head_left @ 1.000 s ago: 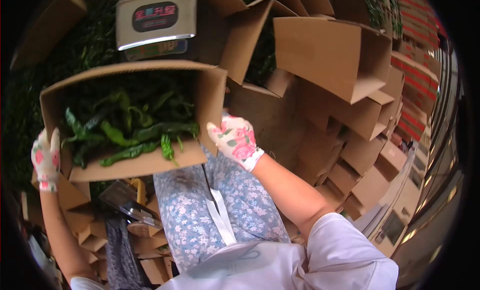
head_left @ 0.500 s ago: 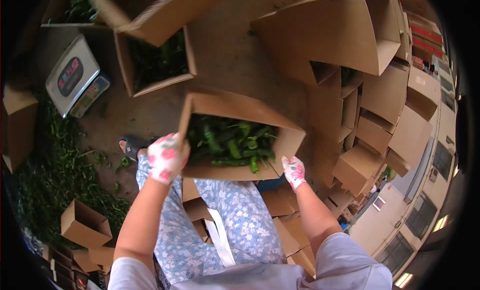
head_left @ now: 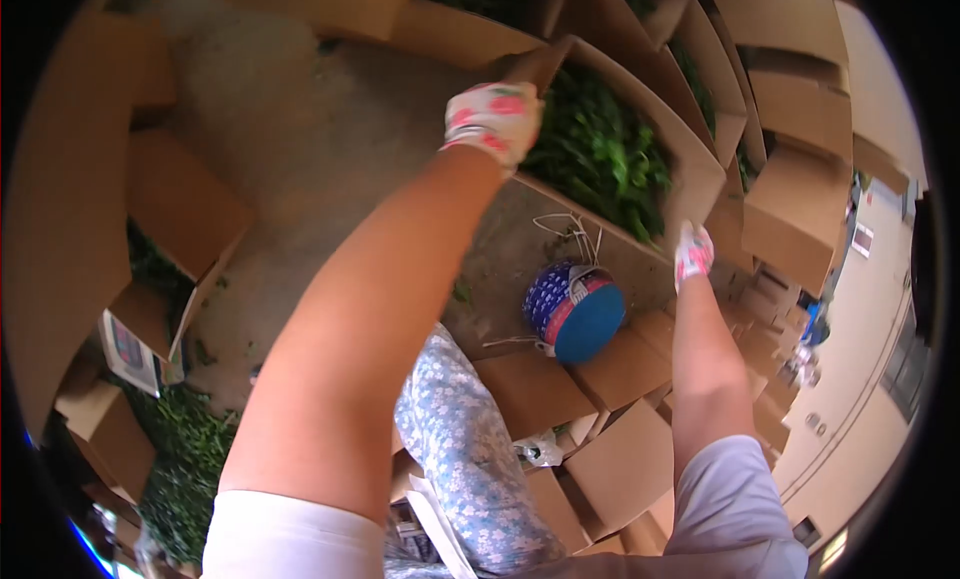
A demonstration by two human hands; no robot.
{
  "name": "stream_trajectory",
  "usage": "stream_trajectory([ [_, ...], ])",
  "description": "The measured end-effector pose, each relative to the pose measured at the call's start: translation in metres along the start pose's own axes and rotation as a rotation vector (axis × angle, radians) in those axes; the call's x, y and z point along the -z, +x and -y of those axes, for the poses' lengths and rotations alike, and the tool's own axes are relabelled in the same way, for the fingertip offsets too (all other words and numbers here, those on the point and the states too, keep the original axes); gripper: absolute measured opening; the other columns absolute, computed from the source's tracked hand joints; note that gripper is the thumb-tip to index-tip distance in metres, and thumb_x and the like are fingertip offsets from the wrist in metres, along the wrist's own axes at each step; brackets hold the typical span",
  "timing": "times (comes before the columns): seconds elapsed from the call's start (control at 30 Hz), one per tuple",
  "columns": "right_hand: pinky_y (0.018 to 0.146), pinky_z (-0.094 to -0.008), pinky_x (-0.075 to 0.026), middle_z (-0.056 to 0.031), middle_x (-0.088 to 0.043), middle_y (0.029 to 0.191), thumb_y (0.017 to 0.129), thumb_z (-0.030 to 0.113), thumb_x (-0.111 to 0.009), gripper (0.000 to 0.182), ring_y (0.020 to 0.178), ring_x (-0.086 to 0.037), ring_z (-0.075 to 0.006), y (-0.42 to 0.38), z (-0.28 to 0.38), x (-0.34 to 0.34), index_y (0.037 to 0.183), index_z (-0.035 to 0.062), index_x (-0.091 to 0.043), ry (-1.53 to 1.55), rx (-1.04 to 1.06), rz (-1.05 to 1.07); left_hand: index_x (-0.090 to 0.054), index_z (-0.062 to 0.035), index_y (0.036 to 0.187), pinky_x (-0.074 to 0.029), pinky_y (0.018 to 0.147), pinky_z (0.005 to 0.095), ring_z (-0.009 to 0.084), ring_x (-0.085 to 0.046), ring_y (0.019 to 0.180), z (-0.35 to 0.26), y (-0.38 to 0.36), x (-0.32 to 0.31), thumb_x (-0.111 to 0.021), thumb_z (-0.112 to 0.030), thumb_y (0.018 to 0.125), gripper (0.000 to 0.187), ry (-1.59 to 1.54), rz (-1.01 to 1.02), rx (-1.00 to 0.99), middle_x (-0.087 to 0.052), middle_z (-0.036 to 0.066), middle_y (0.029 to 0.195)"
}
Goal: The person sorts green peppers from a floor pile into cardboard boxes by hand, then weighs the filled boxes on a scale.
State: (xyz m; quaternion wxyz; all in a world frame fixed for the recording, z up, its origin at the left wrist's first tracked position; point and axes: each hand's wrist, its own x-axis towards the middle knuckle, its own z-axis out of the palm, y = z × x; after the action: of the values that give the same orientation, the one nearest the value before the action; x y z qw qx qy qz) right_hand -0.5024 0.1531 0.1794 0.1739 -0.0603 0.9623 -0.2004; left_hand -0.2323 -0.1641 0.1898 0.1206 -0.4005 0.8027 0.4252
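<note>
My left hand (head_left: pixel 493 125), in a white glove with a red pattern, is closed on the left edge of an open cardboard box (head_left: pixel 697 179). At the box's near right corner, my right hand (head_left: pixel 694 252) in a matching glove grips the edge. Long green peppers (head_left: pixel 605 164) lie inside the box, which is stretched out in front of me and tilted in this view. Its far side overlaps other boxes filled with greens.
Below the held box, a blue round stool or bucket (head_left: pixel 590 319) stands on the concrete floor (head_left: pixel 330 129). Flattened or folded cardboard (head_left: pixel 620 464) lies near my legs. More boxes (head_left: pixel 795 204) line the right. A scale (head_left: pixel 130 351) and loose peppers (head_left: pixel 190 459) are at left.
Both hands have carried the box of peppers from in front of my knees forward and to the right, alongside other boxes. My view has turned right, and the blue round object now shows fully.
</note>
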Motion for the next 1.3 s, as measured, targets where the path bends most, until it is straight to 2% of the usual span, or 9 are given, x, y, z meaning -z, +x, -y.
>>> stream_trajectory([
  [0.27, 0.104, -0.0381, -0.036, -0.0263, -0.034, 0.141, 0.087, 0.026, -0.058, 0.056, 0.127, -0.04, -0.038, -0.06, 0.017, -0.026, 0.135, 0.0035, -0.04, -0.313, 0.12, 0.068, -0.049, -0.0089, 0.127, -0.038, 0.1, 0.043, 0.0383, -0.046, 0.121, 0.137, -0.225, -0.074, -0.053, -0.024, 0.089, 0.041, -0.196, -0.025, 0.249, -0.052, 0.021, 0.126],
  [0.47, 0.093, -0.0382, -0.045, -0.0223, -0.054, 0.12, 0.086, 0.015, -0.057, 0.042, 0.108, -0.056, -0.035, -0.231, 0.055, -0.063, 0.125, 0.0021, -0.048, -0.171, 0.48, 0.459, -0.051, -0.0134, 0.126, -0.043, 0.095, 0.04, 0.0331, -0.053, 0.114, 0.262, -0.474, -0.17, -0.06, -0.031, 0.082, 0.048, -0.482, 0.223, 0.852, -0.054, 0.019, 0.123],
  [0.5, 0.091, -0.0381, -0.046, -0.0222, -0.056, 0.117, 0.086, 0.015, -0.058, 0.04, 0.106, -0.057, -0.0353, -0.271, 0.077, -0.075, 0.123, 0.0018, -0.05, -0.143, 0.504, 0.602, -0.051, -0.0104, 0.125, -0.045, 0.091, 0.0404, 0.0334, -0.055, 0.11, 0.209, -0.46, -0.091, -0.059, -0.03, 0.083, 0.047, -0.92, 0.064, 1.401, -0.055, 0.019, 0.121],
  [0.53, 0.09, -0.0381, -0.047, -0.022, -0.058, 0.114, 0.086, 0.015, -0.058, 0.038, 0.103, -0.058, -0.0355, -0.315, 0.106, -0.08, 0.12, 0.0015, -0.052, -0.12, 0.53, 0.733, -0.051, -0.0093, 0.124, -0.045, 0.091, 0.0405, 0.0335, -0.055, 0.108, 0.239, -0.51, -0.128, -0.057, -0.029, 0.085, 0.044, -0.286, 0.143, 0.907, -0.054, 0.018, 0.121],
  [0.73, 0.088, -0.0359, -0.049, -0.0145, -0.058, 0.116, 0.085, 0.01, -0.057, 0.035, 0.1, -0.061, -0.025, -0.522, 0.32, -0.076, 0.119, 0.0024, -0.056, 0.459, 1.653, 0.773, -0.051, -0.0095, 0.125, -0.041, 0.096, 0.0387, 0.0321, -0.052, 0.114, 0.262, -0.603, -0.107, -0.056, -0.026, 0.086, 0.043, -0.454, -0.498, 1.05, -0.052, 0.016, 0.124],
  [0.87, 0.112, -0.0467, -0.022, -0.0139, -0.029, 0.148, 0.072, 0.001, -0.064, 0.077, 0.135, -0.031, -0.0335, -0.599, 0.492, -0.01, 0.142, 0.0068, -0.032, -0.495, 2.048, -0.067, -0.053, -0.0095, 0.124, -0.04, 0.098, 0.0382, 0.0324, -0.051, 0.116, 0.253, -0.679, -0.118, -0.056, -0.024, 0.086, 0.042, -0.654, -0.638, 1.142, -0.054, 0.016, 0.123],
  [0.97, 0.112, -0.0447, -0.023, -0.0114, -0.036, 0.144, 0.068, 0.002, -0.067, 0.065, 0.135, -0.029, -0.0322, -0.525, 0.568, -0.026, 0.13, 0.0082, -0.047, -1.09, 2.25, 0.045, -0.057, -0.0104, 0.121, -0.041, 0.098, 0.0382, 0.0306, -0.053, 0.114, 0.237, -0.744, -0.134, -0.055, -0.024, 0.086, 0.038, -0.856, -0.706, 1.155, -0.056, 0.016, 0.122],
  [1.07, 0.083, -0.0461, -0.046, -0.0175, -0.062, 0.1, 0.073, 0.002, -0.062, 0.016, 0.094, -0.058, -0.0361, -0.543, 0.591, -0.008, 0.087, 0.0063, -0.06, -1.499, 1.899, 0.117, -0.058, -0.01, 0.12, -0.042, 0.097, 0.0382, 0.0307, -0.054, 0.113, 0.208, -0.793, -0.17, -0.054, -0.025, 0.086, 0.036, -0.98, -0.805, 1.23, -0.057, 0.016, 0.121],
  [1.3, 0.053, -0.0379, -0.044, -0.0139, -0.057, 0.066, 0.07, -0.004, -0.06, 0.017, 0.057, -0.056, -0.0338, -0.93, 0.504, 0.054, 0.084, 0.0038, -0.059, -0.849, 2.531, 0.733, -0.059, -0.0076, 0.117, -0.042, 0.097, 0.0369, 0.0295, -0.055, 0.112, 0.196, -0.861, -0.163, -0.055, -0.022, 0.086, 0.035, -1.34, -1.029, 1.395, -0.059, 0.015, 0.118],
])
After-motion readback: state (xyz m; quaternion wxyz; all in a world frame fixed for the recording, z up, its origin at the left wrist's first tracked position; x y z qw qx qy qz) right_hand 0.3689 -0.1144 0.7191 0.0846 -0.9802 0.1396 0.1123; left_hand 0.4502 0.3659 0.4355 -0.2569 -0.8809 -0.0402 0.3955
